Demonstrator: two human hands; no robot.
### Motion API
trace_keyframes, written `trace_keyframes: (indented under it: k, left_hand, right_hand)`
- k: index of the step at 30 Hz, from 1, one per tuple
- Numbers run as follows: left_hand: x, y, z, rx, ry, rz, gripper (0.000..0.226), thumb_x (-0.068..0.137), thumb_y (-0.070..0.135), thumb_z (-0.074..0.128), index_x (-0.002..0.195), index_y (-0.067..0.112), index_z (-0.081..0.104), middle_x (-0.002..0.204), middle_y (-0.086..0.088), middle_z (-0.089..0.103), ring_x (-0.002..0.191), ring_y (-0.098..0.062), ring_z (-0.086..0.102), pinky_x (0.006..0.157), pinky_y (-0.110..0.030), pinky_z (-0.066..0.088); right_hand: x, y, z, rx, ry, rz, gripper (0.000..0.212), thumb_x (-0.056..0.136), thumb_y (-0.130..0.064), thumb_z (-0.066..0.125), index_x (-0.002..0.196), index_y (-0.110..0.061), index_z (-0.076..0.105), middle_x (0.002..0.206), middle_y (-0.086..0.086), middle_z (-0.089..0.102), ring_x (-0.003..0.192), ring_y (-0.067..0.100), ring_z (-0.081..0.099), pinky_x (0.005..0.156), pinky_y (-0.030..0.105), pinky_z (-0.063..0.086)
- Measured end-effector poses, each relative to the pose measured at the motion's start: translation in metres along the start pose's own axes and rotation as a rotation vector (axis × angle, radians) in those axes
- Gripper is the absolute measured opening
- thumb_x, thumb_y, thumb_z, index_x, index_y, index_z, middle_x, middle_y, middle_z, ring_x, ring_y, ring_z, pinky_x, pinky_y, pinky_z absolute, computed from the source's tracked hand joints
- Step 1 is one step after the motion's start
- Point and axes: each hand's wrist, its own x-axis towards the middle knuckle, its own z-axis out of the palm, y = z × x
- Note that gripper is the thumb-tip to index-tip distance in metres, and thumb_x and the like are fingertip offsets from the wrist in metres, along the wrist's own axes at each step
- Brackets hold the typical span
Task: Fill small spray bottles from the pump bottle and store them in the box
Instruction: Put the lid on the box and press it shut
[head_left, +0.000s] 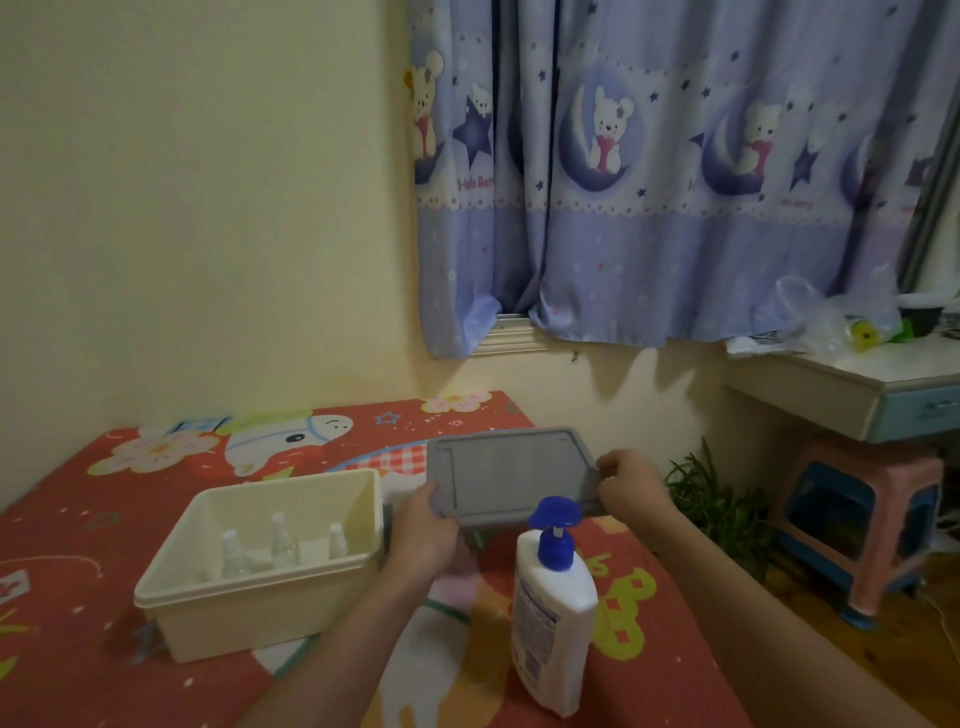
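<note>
A cream plastic box (249, 608) stands open on the bed at the left, with three small clear spray bottles (283, 540) upright inside it. Both hands hold a grey lid (511, 473) flat above the bed, to the right of the box. My left hand (423, 532) grips the lid's near left corner, and my right hand (631, 480) grips its right edge. In front of the lid stands a white pump bottle (553, 618) with a blue pump head, upright near the bed's right edge.
The bed has a red cartoon-print cover (78, 519) and sits against a yellow wall. To the right are a potted plant (711, 499), a pink and blue stool (857, 525) and a white desk (852, 384) under blue curtains.
</note>
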Motion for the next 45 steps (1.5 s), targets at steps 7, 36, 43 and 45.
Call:
trace_keyframes:
  k: [7, 36, 43, 45]
  left_hand:
    - [-0.003, 0.021, -0.031, 0.004, 0.005, 0.085, 0.055, 0.085, -0.006, 0.056, 0.137, 0.013, 0.051, 0.128, -0.006, 0.061, 0.107, -0.02, 0.058, 0.087, -0.028, 0.048]
    - [-0.015, -0.004, -0.227, 0.055, 0.184, -0.025, 0.049, 0.079, -0.008, 0.063, 0.127, 0.002, 0.058, 0.118, -0.015, 0.065, 0.107, -0.029, 0.06, 0.093, -0.042, 0.051]
    - [-0.03, -0.023, -0.242, 0.021, 0.228, -0.085, 0.055, 0.08, -0.013, 0.059, 0.134, -0.004, 0.05, 0.13, -0.015, 0.057, 0.115, -0.028, 0.054, 0.091, -0.033, 0.045]
    - [-0.033, -0.028, -0.243, 0.024, 0.237, -0.094, 0.054, 0.082, -0.013, 0.058, 0.135, -0.004, 0.048, 0.13, -0.015, 0.055, 0.109, -0.022, 0.051, 0.087, -0.028, 0.04]
  right_hand:
    - [-0.018, -0.041, -0.022, -0.021, 0.017, -0.076, 0.039, 0.083, 0.007, 0.051, 0.12, -0.002, 0.061, 0.117, 0.015, 0.062, 0.107, 0.029, 0.059, 0.092, 0.041, 0.053]
    - [-0.078, -0.181, 0.075, -0.025, -0.258, -0.339, 0.03, 0.083, 0.001, 0.049, 0.109, 0.0, 0.063, 0.103, 0.016, 0.065, 0.096, 0.03, 0.061, 0.079, 0.037, 0.052]
    - [-0.093, -0.186, 0.103, -0.018, -0.337, -0.307, 0.024, 0.083, 0.0, 0.05, 0.105, -0.002, 0.061, 0.094, 0.012, 0.06, 0.092, 0.029, 0.06, 0.074, 0.036, 0.051]
    - [-0.097, -0.183, 0.111, -0.017, -0.352, -0.305, 0.025, 0.082, 0.001, 0.05, 0.103, -0.001, 0.063, 0.096, 0.014, 0.064, 0.091, 0.03, 0.062, 0.072, 0.036, 0.052]
